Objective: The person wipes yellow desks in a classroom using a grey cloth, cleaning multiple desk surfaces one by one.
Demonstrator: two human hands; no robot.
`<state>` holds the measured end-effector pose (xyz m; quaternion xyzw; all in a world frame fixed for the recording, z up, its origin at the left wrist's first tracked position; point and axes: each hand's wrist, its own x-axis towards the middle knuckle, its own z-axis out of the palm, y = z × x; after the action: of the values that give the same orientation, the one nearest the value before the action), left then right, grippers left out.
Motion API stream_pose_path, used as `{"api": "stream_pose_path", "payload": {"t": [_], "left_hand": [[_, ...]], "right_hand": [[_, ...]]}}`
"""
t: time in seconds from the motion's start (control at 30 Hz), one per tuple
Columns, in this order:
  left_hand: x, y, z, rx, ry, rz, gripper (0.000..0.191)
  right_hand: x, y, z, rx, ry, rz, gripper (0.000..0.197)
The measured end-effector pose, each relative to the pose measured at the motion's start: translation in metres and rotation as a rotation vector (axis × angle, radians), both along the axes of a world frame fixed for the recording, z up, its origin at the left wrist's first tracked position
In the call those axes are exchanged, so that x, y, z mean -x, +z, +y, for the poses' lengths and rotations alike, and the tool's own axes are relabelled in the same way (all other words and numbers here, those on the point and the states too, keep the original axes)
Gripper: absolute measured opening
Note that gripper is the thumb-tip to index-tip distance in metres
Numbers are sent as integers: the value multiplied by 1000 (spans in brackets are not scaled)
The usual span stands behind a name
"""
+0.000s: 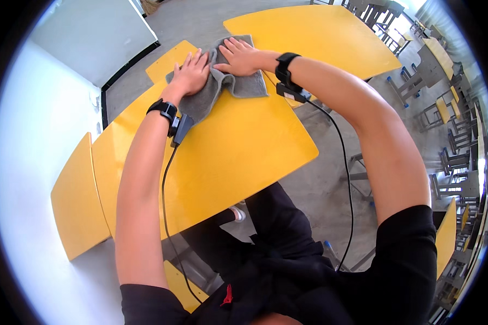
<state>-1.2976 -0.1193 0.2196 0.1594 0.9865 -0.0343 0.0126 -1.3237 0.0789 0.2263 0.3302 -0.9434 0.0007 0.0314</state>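
Observation:
A grey cloth [244, 86] lies rumpled over the far end of a yellow desk top [223, 158], with raised folds between my hands. My left hand [192, 75] presses flat on the left part of the cloth, its fingers spread. On the upper right part rests my right hand [239, 59], palm down and fingers apart. Neither hand has its fingers closed around the fabric. Both wrists wear black straps with small cabled devices; the left device [181, 130] sits close to the cloth's lower edge.
Another yellow desk [313, 36] stands beyond the cloth, and a further yellow panel [79, 199] adjoins at left. A white wall [36, 134] runs along the left side. Black cables [347, 170] hang from both wrists. Several desks and chairs [443, 111] fill the right.

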Motion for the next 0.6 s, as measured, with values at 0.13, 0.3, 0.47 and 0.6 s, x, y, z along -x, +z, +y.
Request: {"api": "stream_pose_path", "payload": {"t": [0.13,0.3,0.47,0.6], "left_hand": [[5,2,-9,-16,39,40,53],[-2,4,-4,25,109,40,53],[-22,-3,3,-46,100,61,55],[-55,2,-1,-131,74,26,57]], "right_hand": [[12,5,-13,21,-9,-55,84],[13,-2,-16,15,-29,-4,85],[-7,-3,-6,11,-81,-28,78],[-35,0,-4,32,-90,-107,79]]}}
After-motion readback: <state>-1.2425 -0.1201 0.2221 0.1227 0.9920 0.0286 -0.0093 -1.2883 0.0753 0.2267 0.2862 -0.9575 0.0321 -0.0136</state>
